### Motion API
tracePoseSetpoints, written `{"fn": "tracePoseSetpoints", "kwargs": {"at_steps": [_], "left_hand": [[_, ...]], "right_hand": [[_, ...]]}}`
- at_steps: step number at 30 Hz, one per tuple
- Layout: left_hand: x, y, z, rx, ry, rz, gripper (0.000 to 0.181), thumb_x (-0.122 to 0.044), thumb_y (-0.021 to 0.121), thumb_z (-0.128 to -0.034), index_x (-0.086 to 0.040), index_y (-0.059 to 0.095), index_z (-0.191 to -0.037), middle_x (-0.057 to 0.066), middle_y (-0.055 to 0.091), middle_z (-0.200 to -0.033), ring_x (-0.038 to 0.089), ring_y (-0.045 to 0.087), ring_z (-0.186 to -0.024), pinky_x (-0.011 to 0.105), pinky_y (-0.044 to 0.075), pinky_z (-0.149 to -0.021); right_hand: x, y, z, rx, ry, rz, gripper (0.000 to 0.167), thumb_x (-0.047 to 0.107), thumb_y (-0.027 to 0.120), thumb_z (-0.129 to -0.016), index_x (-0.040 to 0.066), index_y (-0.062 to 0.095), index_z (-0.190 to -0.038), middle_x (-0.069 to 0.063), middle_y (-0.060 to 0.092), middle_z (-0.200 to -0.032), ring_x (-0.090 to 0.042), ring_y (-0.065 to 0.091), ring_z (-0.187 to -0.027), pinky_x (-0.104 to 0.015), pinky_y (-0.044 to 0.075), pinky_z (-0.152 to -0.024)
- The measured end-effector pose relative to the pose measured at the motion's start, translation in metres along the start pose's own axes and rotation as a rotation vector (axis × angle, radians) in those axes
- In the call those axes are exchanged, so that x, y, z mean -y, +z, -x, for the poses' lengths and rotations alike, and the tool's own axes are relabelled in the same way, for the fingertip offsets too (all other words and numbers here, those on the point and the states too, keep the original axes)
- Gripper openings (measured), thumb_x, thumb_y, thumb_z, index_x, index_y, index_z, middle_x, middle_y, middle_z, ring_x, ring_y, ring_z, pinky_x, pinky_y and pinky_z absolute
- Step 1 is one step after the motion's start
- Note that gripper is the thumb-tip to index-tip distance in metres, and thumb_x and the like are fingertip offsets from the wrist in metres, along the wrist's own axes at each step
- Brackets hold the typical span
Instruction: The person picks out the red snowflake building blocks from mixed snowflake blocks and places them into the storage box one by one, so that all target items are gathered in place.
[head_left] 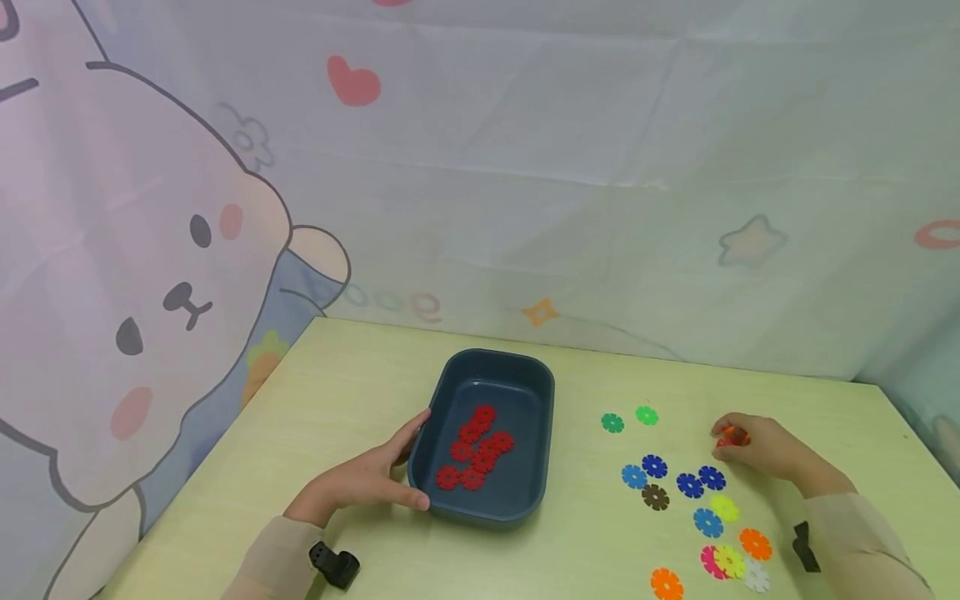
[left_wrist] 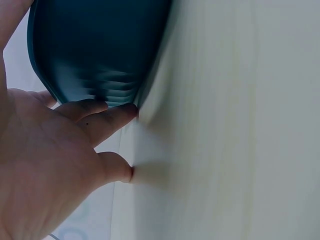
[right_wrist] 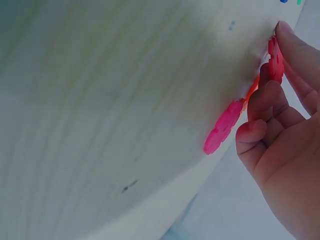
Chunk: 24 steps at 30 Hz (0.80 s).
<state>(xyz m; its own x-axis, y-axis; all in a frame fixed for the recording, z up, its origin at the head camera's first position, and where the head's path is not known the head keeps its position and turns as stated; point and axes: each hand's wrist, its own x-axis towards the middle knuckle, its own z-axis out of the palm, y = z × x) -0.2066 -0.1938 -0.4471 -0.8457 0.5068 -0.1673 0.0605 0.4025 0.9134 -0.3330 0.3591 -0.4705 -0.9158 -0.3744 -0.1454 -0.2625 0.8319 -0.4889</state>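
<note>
My left hand [head_left: 367, 482] rests against the left wall of a dark blue plastic bin [head_left: 546, 442], thumb and fingers spread and fairly straight. Several red flower-shaped discs [head_left: 486, 450] lie inside the bin. In the left wrist view, the fingers [left_wrist: 112, 120] touch the underside edge of the bin. Over at the right of the table, my right hand [head_left: 776, 454] pinches a red flower-shaped disc [right_wrist: 276, 60] between thumb and fingers. Close below its fingers, the right wrist view shows a pink disc [right_wrist: 222, 127] and part of an orange disc [right_wrist: 251, 90] on the table.
Loose flower discs lie between bin and right hand: green [head_left: 647, 415], dark blue [head_left: 690, 485], brown [head_left: 656, 497], yellow [head_left: 724, 508], orange [head_left: 755, 543], white [head_left: 757, 576] and others. A printed cloth [head_left: 525, 167] hangs behind the pale wooden table [head_left: 352, 367].
</note>
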Motion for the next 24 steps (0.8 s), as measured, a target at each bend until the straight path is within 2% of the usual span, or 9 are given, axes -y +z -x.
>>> {"fn": "tracePoseSetpoints", "kwargs": {"at_steps": [5,14,20,24], "left_hand": [[0.0006,0.0002,0.0003,-0.001,0.002,-0.004,0.113,-0.031,0.079,-0.0818,-0.025,-0.007,-0.156,0.014,0.001,-0.161,0.039,0.011,-0.146,0.057,0.019,-0.114],[0.0006,-0.0003,0.0009,-0.002,-0.002,0.002,0.113,-0.03,0.078,-0.0821,-0.024,-0.007,-0.156,0.014,0.001,-0.161,0.04,0.011,-0.146,0.057,0.019,-0.114],[0.0019,0.0,0.0005,-0.002,-0.006,0.005,0.112,-0.029,0.078,-0.0824,-0.026,-0.006,-0.156,0.014,0.002,-0.161,0.04,0.011,-0.146,0.057,0.019,-0.114],[0.0011,-0.0001,0.0004,-0.003,-0.001,0.006,0.112,-0.029,0.078,-0.0824,-0.025,-0.006,-0.156,0.014,0.001,-0.161,0.04,0.01,-0.146,0.057,0.019,-0.114]], "right_hand": [[0.0021,-0.0038,0.0034,0.027,0.005,-0.016,0.041,0.023,0.077,-0.081,0.002,0.061,-0.112,-0.006,0.059,-0.093,-0.023,0.051,-0.085,-0.039,0.048,-0.075],[0.0041,-0.0066,0.0059,0.083,0.017,-0.041,0.036,0.004,0.071,-0.081,0.0,0.061,-0.115,-0.017,0.059,-0.104,-0.03,0.052,-0.091,-0.048,0.052,-0.08],[0.0027,-0.0055,0.0087,0.069,0.0,-0.018,0.036,0.006,0.072,-0.082,-0.001,0.063,-0.116,-0.019,0.06,-0.108,-0.031,0.053,-0.094,-0.051,0.051,-0.083],[0.0039,-0.0068,0.0108,0.059,-0.013,-0.01,0.038,0.006,0.074,-0.08,-0.001,0.064,-0.116,-0.018,0.061,-0.106,-0.029,0.052,-0.092,-0.047,0.052,-0.08]]}}
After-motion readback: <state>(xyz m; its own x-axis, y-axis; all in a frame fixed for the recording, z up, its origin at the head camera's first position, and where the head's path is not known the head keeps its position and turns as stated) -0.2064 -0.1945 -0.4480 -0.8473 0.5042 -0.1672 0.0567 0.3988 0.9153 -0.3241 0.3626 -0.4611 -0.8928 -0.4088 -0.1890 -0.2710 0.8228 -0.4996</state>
